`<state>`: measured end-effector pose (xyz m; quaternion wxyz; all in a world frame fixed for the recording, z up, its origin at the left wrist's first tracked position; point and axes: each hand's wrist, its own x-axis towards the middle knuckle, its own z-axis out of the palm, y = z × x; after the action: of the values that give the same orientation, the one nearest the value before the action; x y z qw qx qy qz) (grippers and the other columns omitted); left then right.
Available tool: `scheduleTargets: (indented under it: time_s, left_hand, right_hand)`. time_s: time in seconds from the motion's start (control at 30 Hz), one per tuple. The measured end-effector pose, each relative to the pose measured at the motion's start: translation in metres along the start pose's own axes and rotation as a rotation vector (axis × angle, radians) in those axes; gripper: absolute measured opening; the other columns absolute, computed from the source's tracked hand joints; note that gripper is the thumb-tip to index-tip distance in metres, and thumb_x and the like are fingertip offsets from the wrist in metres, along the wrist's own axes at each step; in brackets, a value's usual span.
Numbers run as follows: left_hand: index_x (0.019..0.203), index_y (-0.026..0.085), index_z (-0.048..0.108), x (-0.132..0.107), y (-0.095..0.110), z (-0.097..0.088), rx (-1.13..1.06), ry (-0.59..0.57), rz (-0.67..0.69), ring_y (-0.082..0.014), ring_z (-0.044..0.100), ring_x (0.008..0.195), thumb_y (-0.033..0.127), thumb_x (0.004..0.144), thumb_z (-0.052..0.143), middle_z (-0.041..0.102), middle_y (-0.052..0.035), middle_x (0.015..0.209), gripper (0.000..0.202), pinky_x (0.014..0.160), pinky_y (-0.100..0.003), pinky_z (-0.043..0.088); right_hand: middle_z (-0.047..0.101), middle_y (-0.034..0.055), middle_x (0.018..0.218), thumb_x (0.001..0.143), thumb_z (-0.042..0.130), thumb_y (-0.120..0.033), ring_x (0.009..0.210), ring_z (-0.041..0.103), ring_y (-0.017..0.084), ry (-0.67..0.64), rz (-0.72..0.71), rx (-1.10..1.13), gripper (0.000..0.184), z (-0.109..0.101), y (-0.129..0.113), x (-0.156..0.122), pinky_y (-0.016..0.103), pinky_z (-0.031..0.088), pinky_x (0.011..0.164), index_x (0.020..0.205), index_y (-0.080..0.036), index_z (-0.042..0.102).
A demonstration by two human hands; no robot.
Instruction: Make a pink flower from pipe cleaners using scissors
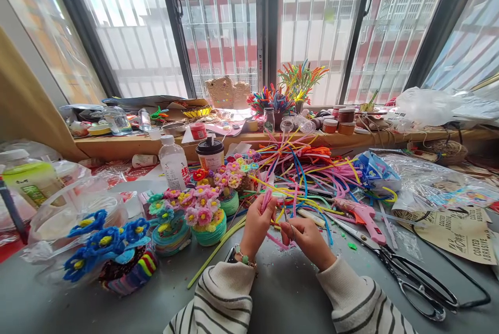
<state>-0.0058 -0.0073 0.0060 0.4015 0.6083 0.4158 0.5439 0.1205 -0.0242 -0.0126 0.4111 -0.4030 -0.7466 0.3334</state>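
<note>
Some pink fuzzy stem (266, 200) pinched in left hand (257, 227), over the middle of gray table (288, 292). Right hand (310, 243) grips slim metal tool (286, 216), type unclear, just beside left hand. Pink-flowered pot (209, 219) left of the hands; blue-flowered pot (103, 241) farther left, nearer. Pink glue gun (365, 215) right of right hand, nozzle left; large scissors (384, 254) beside it, handles toward near right. Far: tangled pile of stems (312, 162), then wooden sill (351, 140) with jars (346, 115).
</note>
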Motion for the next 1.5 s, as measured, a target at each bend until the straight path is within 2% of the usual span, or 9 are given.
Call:
scheduleTargets:
  time_s: [0.27,0.4,0.6,0.7,0.93,1.13,1.37,1.5]
  left_hand:
    - [0.063,0.017,0.044,-0.001,0.002,0.002,0.070,0.036,0.064,-0.0076,0.034,0.043,0.037,0.075,0.046,0.038,0.0065,0.046,0.023,0.045,-0.020,0.029]
    - [0.062,0.017,0.044,-0.001,0.002,0.001,0.075,0.041,0.056,-0.0077,0.034,0.042,0.038,0.075,0.046,0.038,0.0066,0.045,0.024,0.045,-0.021,0.029]
    - [0.060,0.017,0.045,-0.001,0.005,-0.001,0.020,-0.045,0.005,-0.0070,0.032,0.042,0.039,0.074,0.046,0.039,0.0065,0.045,0.026,0.045,-0.022,0.027]
    - [0.060,0.017,0.045,-0.001,0.006,-0.001,0.020,-0.059,0.001,-0.0070,0.032,0.042,0.039,0.074,0.047,0.039,0.0066,0.045,0.026,0.045,-0.022,0.027]
    - [0.062,0.017,0.045,0.002,0.002,0.001,-0.018,-0.031,0.011,-0.0071,0.032,0.043,0.036,0.075,0.047,0.038,0.0065,0.045,0.023,0.045,-0.021,0.027]
    - [0.063,0.017,0.046,0.003,0.001,0.002,-0.055,-0.012,0.019,-0.0074,0.034,0.042,0.039,0.073,0.049,0.039,0.0065,0.045,0.024,0.045,-0.021,0.027]
    - [0.062,0.017,0.044,-0.001,0.006,0.001,-0.063,-0.082,-0.013,-0.0066,0.031,0.041,0.039,0.072,0.050,0.037,0.0071,0.046,0.024,0.043,-0.020,0.027]
    - [0.063,0.017,0.043,-0.002,0.006,0.001,-0.060,-0.107,0.001,-0.0064,0.031,0.042,0.037,0.074,0.048,0.036,0.0071,0.047,0.024,0.043,-0.020,0.027]
  right_hand:
    - [0.054,0.0017,0.047,0.077,0.035,-0.055,0.047,0.049,0.011,0.052,0.043,0.050,0.054,0.006,0.005,-0.002,0.022,0.037,0.053,0.045,-0.016,0.054]
    - [0.052,0.0017,0.048,0.076,0.033,-0.057,0.048,0.047,0.011,-0.026,0.024,0.163,0.055,0.005,0.011,0.000,0.023,0.036,0.052,0.047,-0.015,0.053]
    - [0.052,0.0025,0.057,0.068,0.025,-0.071,0.051,0.047,0.012,-0.162,-0.016,0.286,0.062,-0.001,0.016,0.002,0.023,0.036,0.046,0.055,-0.016,0.052]
    - [0.052,0.0024,0.056,0.070,0.027,-0.068,0.050,0.046,0.011,-0.150,-0.018,0.268,0.060,-0.002,0.015,0.001,0.022,0.036,0.045,0.054,-0.016,0.052]
    - [0.051,0.0016,0.049,0.075,0.035,-0.059,0.044,0.043,0.009,-0.021,0.028,0.227,0.055,0.003,0.015,0.001,0.021,0.036,0.044,0.049,-0.014,0.053]
    - [0.053,0.0027,0.051,0.075,0.035,-0.058,0.046,0.047,0.010,-0.038,0.035,0.259,0.054,0.002,0.012,0.001,0.022,0.039,0.047,0.049,-0.014,0.053]
    - [0.052,0.0032,0.062,0.065,0.032,-0.071,0.058,0.051,0.014,-0.100,0.023,0.310,0.060,-0.003,0.006,-0.001,0.024,0.042,0.052,0.060,-0.015,0.053]
    - [0.054,0.0042,0.065,0.070,0.032,-0.066,0.057,0.050,0.013,-0.059,-0.028,0.240,0.058,-0.004,0.005,0.000,0.025,0.041,0.053,0.057,-0.015,0.056]
